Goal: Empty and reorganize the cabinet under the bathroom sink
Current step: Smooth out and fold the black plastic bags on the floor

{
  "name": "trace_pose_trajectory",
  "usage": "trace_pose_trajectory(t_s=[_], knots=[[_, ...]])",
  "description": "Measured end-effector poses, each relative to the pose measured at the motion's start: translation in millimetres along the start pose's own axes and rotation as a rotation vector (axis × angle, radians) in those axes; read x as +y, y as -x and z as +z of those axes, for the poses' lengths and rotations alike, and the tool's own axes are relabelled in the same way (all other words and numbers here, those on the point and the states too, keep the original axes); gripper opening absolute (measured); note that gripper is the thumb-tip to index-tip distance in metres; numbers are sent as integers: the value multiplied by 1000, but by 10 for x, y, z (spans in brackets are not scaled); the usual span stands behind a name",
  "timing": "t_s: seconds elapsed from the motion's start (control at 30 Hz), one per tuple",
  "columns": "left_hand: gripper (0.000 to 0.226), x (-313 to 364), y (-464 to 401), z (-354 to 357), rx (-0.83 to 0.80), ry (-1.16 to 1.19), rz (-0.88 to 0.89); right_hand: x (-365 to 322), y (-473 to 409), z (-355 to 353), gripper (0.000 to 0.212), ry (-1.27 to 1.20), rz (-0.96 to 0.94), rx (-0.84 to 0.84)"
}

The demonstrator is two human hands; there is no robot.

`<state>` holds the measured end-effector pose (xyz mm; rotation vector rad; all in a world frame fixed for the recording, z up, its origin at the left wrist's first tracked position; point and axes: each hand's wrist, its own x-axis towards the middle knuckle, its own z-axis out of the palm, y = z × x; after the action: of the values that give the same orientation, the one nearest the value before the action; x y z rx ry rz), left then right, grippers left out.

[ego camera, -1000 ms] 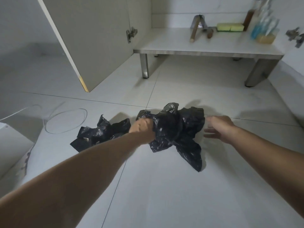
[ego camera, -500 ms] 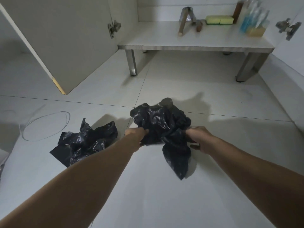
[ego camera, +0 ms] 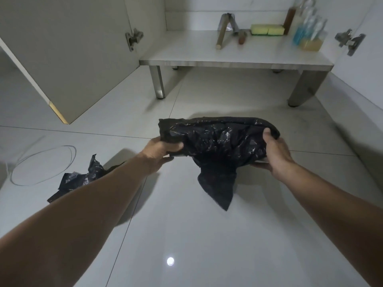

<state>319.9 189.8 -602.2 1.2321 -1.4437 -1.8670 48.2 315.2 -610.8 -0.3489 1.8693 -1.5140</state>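
Closest to the camera, two bare forearms reach out over the shiny tiled floor [ego camera: 186,235], and between the hands there's a crumpled black plastic bag [ego camera: 217,141] held up off the tiles. The left hand [ego camera: 158,151] pinches the bag's left end, thumb on top and fingers [ego camera: 165,159] curled underneath. The right hand [ego camera: 274,153] grips the right end the same way, thumb pressed on the upper edge and fingers [ego camera: 260,165] tucked below the bag, mostly hidden. So the bag is stretched sideways between both grips, with a pointed flap hanging down from its middle toward the floor. Off to the left, partly behind the left forearm, a second black bag [ego camera: 80,179] lies crumpled on the tiles, and beside it sits a thin loop of wire [ego camera: 41,164]. Farther back the cabinet door [ego camera: 68,54] stands open, and on the cabinet shelf [ego camera: 228,56] are a yellow-green sponge [ego camera: 267,30], some bottles [ego camera: 308,32] and a couple of blurry tools [ego camera: 230,27].
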Motion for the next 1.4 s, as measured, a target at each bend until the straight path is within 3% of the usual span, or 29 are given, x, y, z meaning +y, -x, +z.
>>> trace_pose_trajectory(t_s=[0.1, 0.27, 0.33, 0.4, 0.47, 0.53, 0.63, 0.67, 0.7, 0.77, 0.83, 0.87, 0.93, 1.0, 1.1, 1.17, 1.2, 1.27, 1.33, 1.4], knots=[[35, -62, -86, 28, 256, -200, 88, 33, 0, -64, 26, -20, 68, -203], [26, 154, -93, 13, 642, -71, 192, -117, -161, -258, 36, 4, -121, 290], [36, 210, -45, 42, 512, 79, 150, -143, -122, -314, 47, -73, -74, 253], [40, 173, 34, 61, 182, 142, -23, -79, -40, -328, 55, -33, 94, -6], [31, 31, 80, 79, 12, -5, -160, 26, 61, -348, 36, 104, 174, -248], [28, -79, 49, 94, 204, -210, -168, 131, 40, -379, 26, 168, 126, -204], [33, -177, -10, 83, 573, -175, -68, 209, -111, -442, 18, 170, 0, 140], [42, -218, -9, 69, 563, -111, -52, 227, -122, -448, 26, 220, -27, 210], [54, -266, 33, 82, 479, -101, -86, 273, -122, -468, 47, 296, -25, 210], [74, -409, 166, 132, 215, -185, -260, 363, 14, -488, 80, 428, 82, 89], [70, -559, 303, 202, 47, -192, -383, 467, 160, -518, 64, 555, 128, -116], [61, -616, 364, 253, 15, -175, -396, 523, 197, -532, 54, 630, 140, -172], [44, -730, 411, 374, 22, -153, -413, 649, 182, -562, 51, 725, 154, -194], [39, -850, 411, 484, 148, -216, -420, 706, 167, -570, 41, 739, 148, -181], [34, -880, 316, 462, 527, -327, -293, 689, 153, -657, 17, 756, 109, -44], [31, -802, 269, 372, 713, -278, -226, 650, 172, -737, 18, 739, 102, 46], [34, -769, 262, 340, 708, -215, -227, 637, 192, -768, 25, 700, 148, 32], [45, -720, 337, 350, 511, -128, -338, 626, 274, -801, 39, 605, 319, -96], [47, -784, 452, 368, 289, -186, -475, 626, 398, -809, 35, 591, 436, -247], [42, -896, 543, 355, 248, -312, -486, 669, 430, -841, 26, 592, 440, -287]])
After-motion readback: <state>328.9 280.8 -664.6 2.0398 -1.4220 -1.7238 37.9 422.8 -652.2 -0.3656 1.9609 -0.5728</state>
